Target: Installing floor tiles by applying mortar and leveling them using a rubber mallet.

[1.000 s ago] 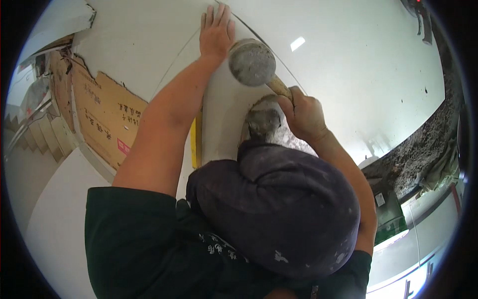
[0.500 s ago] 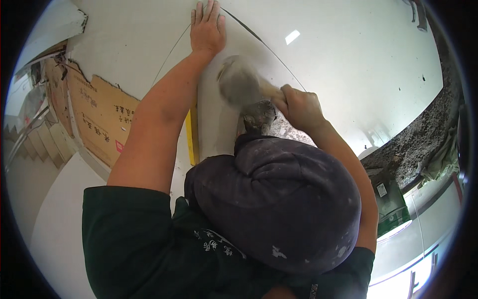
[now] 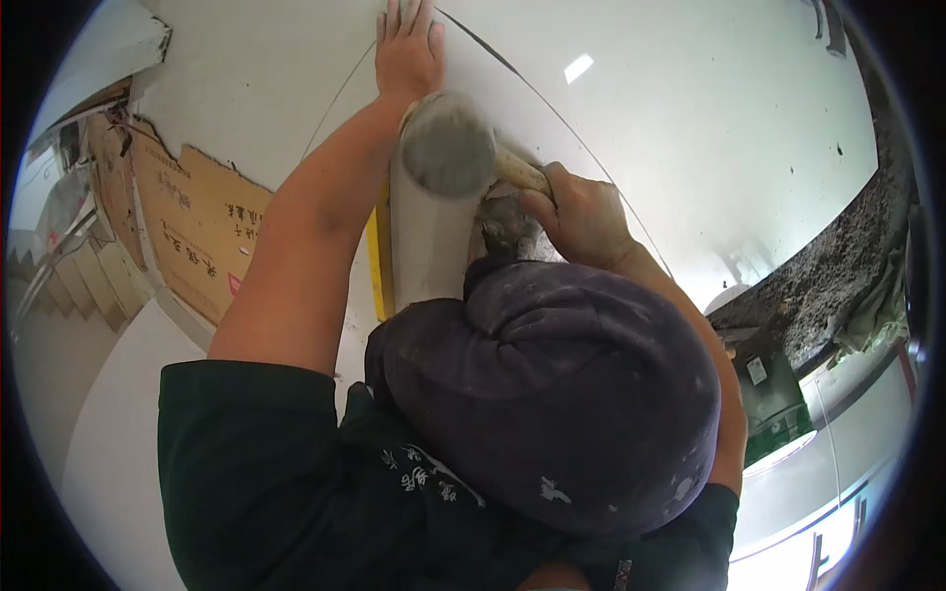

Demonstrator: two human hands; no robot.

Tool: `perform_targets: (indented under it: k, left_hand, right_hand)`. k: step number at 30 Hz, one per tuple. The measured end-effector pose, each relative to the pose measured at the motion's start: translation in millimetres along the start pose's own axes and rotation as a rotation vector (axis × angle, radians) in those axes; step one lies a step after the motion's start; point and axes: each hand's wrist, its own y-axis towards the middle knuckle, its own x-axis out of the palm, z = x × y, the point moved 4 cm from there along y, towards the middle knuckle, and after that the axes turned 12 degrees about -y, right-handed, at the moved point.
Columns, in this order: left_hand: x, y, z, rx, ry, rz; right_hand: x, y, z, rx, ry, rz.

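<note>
We see the fingers (image 3: 559,183) of the right hand (image 3: 591,219) clamped around the wooden handle (image 3: 522,171) of a mallet (image 3: 449,148), whose round grey head stands over the pale tile (image 3: 426,241); we cannot tell whether the two touch. Just beyond the head, the left hand (image 3: 410,67) lies flat on the tile, its fingers slightly apart. Farther left we find a yellow bar (image 3: 379,266) and, past it, torn brown cardboard (image 3: 197,231).

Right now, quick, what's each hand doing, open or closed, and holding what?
Left hand: open, palm down on the tiling, holding nothing.
Right hand: closed, holding the mallet by its handle.
</note>
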Motion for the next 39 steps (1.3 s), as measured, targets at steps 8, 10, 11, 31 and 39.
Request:
perform_targets:
  k: [8,10,11,31,39]
  left_hand:
    - [0.8,5.8,-0.6,-0.022,0.030,0.003]
    - [-0.1,8.1,0.9,-0.025,0.031,-0.007]
    - [0.7,11.1,3.7,-0.023,0.030,-0.013]
    - [1.7,13.9,4.8,-0.001,0.023,-0.007]
    - [2.2,14.9,7.5,-0.016,-0.006,-0.008]
  right_hand:
    - [-0.8,3.7,3.9,0.080,-0.048,-0.021]
    - [-2.7,-5.8,10.6,-0.039,-0.020,0.085]
    - [-5.7,-11.6,11.1,-0.157,0.004,0.197]
    - [10.1,-10.5,30.8,-0.116,-0.072,0.177]
    - [9.8,-7.2,7.8,-0.224,-0.012,0.152]
